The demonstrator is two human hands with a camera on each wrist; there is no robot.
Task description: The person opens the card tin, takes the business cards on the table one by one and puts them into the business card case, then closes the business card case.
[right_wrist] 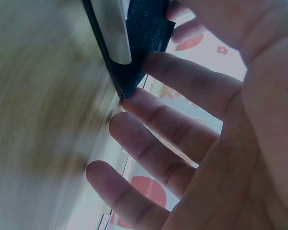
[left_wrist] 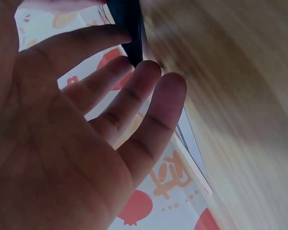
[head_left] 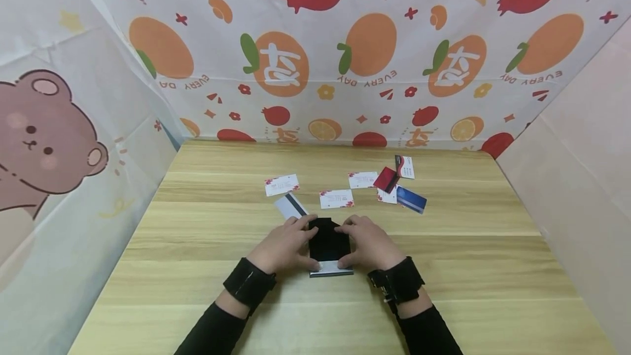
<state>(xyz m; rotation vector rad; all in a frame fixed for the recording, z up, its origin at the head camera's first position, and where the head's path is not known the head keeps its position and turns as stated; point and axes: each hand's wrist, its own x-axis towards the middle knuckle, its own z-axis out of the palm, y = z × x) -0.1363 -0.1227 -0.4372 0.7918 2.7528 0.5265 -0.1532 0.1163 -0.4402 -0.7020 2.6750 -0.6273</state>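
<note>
A black card case [head_left: 329,242] with a silver strip along its near edge is at the table's middle, before the person. The left hand [head_left: 283,245] grips its left side, thumb at the near edge and forefinger by the top. On the other side, the right hand [head_left: 371,242] holds it the same way. In the right wrist view, the case [right_wrist: 149,28] shows a black panel with a pale cut-out, its corner near the fingertips. Part of the dark case [left_wrist: 126,17] appears at the top of the left wrist view. A white card with a dark stripe [head_left: 291,206] lies beyond the left fingers.
Farther back on the wooden table [head_left: 473,278] lie several white flowered cards [head_left: 337,199]. A red card [head_left: 386,179], a blue card [head_left: 411,200] and a white-and-red card [head_left: 405,167] cluster at the right, some overlapping. A fruit-printed curtain [head_left: 325,43] hangs behind the table.
</note>
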